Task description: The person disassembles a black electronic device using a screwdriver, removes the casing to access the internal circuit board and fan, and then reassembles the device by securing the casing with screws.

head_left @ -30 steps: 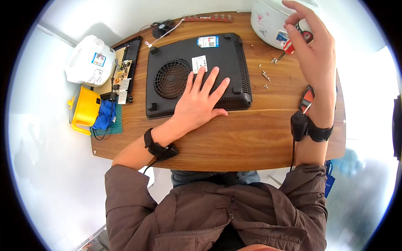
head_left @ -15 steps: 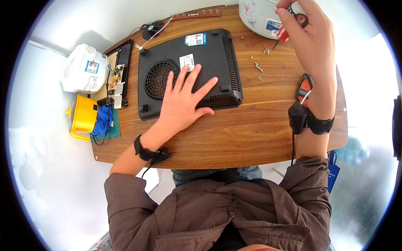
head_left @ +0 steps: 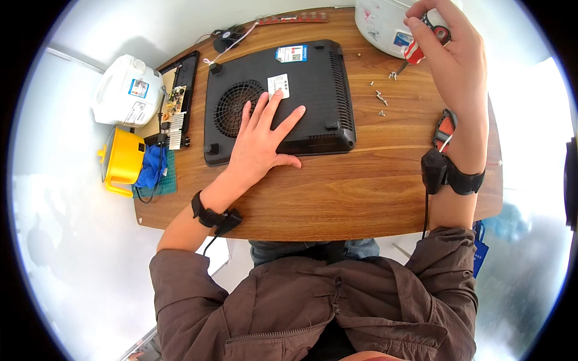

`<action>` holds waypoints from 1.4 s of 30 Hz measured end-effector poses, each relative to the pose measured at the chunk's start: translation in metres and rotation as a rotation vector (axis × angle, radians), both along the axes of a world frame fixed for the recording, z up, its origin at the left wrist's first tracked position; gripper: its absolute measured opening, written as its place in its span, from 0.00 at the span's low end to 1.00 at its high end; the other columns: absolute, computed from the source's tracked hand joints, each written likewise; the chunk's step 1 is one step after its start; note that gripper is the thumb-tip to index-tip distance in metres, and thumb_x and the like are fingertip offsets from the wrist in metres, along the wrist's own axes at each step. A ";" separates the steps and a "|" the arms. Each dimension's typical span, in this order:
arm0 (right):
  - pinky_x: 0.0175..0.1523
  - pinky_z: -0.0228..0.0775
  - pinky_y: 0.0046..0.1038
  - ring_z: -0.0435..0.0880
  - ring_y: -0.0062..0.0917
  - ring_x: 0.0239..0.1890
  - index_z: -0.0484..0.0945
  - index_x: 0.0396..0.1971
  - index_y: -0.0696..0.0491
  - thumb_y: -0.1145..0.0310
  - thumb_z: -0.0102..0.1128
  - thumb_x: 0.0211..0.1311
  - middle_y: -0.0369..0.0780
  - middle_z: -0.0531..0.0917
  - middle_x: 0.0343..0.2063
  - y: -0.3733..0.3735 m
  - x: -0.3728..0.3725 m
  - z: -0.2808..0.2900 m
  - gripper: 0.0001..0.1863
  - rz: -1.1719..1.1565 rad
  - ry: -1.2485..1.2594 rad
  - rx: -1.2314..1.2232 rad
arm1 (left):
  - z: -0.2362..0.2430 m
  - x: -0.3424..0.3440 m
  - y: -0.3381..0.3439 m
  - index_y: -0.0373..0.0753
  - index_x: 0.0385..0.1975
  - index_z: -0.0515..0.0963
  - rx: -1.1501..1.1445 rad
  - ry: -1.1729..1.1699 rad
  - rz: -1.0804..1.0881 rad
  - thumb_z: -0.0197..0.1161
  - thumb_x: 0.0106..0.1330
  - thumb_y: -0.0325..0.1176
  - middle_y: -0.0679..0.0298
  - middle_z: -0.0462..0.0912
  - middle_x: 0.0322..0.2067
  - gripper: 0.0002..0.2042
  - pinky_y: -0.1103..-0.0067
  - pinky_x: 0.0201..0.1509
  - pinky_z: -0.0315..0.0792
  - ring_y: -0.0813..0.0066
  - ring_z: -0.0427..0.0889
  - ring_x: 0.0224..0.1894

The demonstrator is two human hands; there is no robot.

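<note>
A black plastic appliance casing [head_left: 289, 114], with a round fan grille [head_left: 238, 109] and small feet, lies underside up on the table. My left hand [head_left: 256, 141] rests on it, palm down and fingers spread, partly over its near edge and a white label. Up at the right, my right hand [head_left: 460, 63] is closed around a screwdriver [head_left: 413, 53] with a red and white handle. The tool's tip points down and left, close to several small screws [head_left: 380, 96] on the wood.
A white rice cooker [head_left: 126, 90], a yellow pot [head_left: 123, 157] with a blue cloth [head_left: 152, 167], and a circuit board [head_left: 175, 114] stand left. A fan [head_left: 227, 39] and red strip [head_left: 292, 18] lie at the back. Right are a white appliance [head_left: 379, 27] and red-black tool [head_left: 445, 129].
The whole view has shifted slightly, so the table things sit farther right. Against the casing, my left hand has slid a little left. The screwdriver remains in my right hand.
</note>
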State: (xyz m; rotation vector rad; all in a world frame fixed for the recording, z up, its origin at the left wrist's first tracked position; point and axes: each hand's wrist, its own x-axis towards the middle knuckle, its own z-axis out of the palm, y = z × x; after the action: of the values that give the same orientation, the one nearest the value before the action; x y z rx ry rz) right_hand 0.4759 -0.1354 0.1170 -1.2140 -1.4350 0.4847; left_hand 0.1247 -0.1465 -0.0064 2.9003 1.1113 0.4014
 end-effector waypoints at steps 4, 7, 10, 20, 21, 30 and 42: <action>0.31 0.74 0.21 0.81 0.19 0.25 0.81 0.52 0.59 0.85 0.59 0.62 0.39 0.82 0.32 -0.009 -0.033 0.009 0.18 -0.127 -0.295 0.120 | -0.006 -0.003 -0.001 0.53 0.70 0.73 0.028 -0.044 -0.033 0.74 0.40 0.58 0.47 0.62 0.73 0.48 0.47 0.73 0.61 0.40 0.64 0.72; 0.31 0.74 0.21 0.81 0.20 0.24 0.81 0.51 0.59 0.84 0.60 0.62 0.39 0.82 0.31 -0.019 -0.050 0.019 0.17 -0.175 -0.384 0.153 | -0.005 -0.004 -0.003 0.52 0.69 0.74 0.050 -0.064 -0.039 0.73 0.42 0.58 0.46 0.64 0.72 0.46 0.49 0.74 0.62 0.40 0.65 0.71; 0.31 0.74 0.21 0.81 0.20 0.24 0.81 0.51 0.58 0.84 0.60 0.61 0.39 0.82 0.31 -0.027 -0.061 0.021 0.18 -0.201 -0.427 0.166 | -0.005 -0.005 -0.004 0.52 0.68 0.75 0.090 -0.071 -0.065 0.72 0.44 0.57 0.46 0.66 0.71 0.44 0.51 0.73 0.64 0.40 0.69 0.69; 0.34 0.74 0.22 0.80 0.20 0.28 0.81 0.52 0.58 0.82 0.59 0.62 0.39 0.81 0.34 -0.030 -0.063 0.010 0.18 -0.191 -0.478 0.183 | -0.006 -0.010 -0.002 0.52 0.66 0.77 0.154 -0.071 -0.116 0.73 0.46 0.55 0.48 0.72 0.66 0.41 0.58 0.69 0.72 0.44 0.74 0.65; 0.34 0.74 0.22 0.80 0.20 0.28 0.81 0.52 0.58 0.82 0.59 0.62 0.39 0.81 0.34 -0.030 -0.063 0.009 0.18 -0.179 -0.472 0.176 | -0.006 -0.011 -0.002 0.52 0.66 0.77 0.158 -0.071 -0.119 0.73 0.46 0.54 0.48 0.72 0.66 0.41 0.58 0.69 0.72 0.44 0.74 0.65; 0.34 0.68 0.18 0.72 0.12 0.24 0.85 0.54 0.44 0.74 0.59 0.66 0.28 0.81 0.32 -0.023 -0.048 -0.013 0.19 -0.109 -0.445 -0.005 | -0.005 -0.012 -0.003 0.51 0.66 0.77 0.172 -0.071 -0.130 0.73 0.47 0.54 0.48 0.72 0.65 0.40 0.57 0.68 0.73 0.45 0.75 0.65; 0.35 0.75 0.34 0.82 0.38 0.27 0.85 0.46 0.55 0.68 0.71 0.60 0.43 0.84 0.24 -0.020 -0.081 -0.030 0.15 0.268 -0.573 -0.176 | 0.008 -0.033 0.003 0.53 0.70 0.72 0.018 0.018 -0.114 0.78 0.46 0.51 0.56 0.66 0.71 0.44 0.54 0.76 0.60 0.49 0.65 0.73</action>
State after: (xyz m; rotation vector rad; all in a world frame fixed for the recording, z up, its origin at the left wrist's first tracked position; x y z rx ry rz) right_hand 0.3950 -0.1555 0.0873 -1.3726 -2.0971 0.4716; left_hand 0.0915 -0.1439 0.0019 2.9700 0.9438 0.3846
